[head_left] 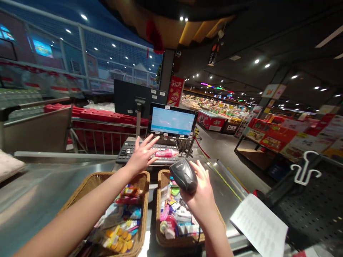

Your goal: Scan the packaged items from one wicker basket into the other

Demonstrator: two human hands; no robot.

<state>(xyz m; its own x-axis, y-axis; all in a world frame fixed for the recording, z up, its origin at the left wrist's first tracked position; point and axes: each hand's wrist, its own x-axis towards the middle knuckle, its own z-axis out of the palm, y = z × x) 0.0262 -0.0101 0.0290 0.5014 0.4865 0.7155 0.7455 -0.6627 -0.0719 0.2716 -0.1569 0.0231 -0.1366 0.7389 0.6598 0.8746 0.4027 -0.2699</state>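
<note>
Two bare hands reach forward over a metal counter (34, 189), and each is at a different thing. The left hand (142, 156) is over the keyboard (128, 150), palm down, with its fingers fanned well apart. Its thumb and the nearest finger come to the left end of a slim pink packet (166, 153), which points rightward across the front of the keyboard, below the lit screen (173, 120). Whether those two digits pinch the packet or only rest by it, I cannot tell. The right hand (202, 192) is wrapped round a black scanner (184, 175), some fingertips showing past its right side; the scanner's head is near the packet's right end, with a small gap between them. Beneath the left forearm is a wicker basket (147, 203) of small wrapped goods. A second basket (158, 207), also filled with small packages, sits under the right hand and scanner. Right of that wrist, a printed sheet (259, 223) lies at a slant.
</note>
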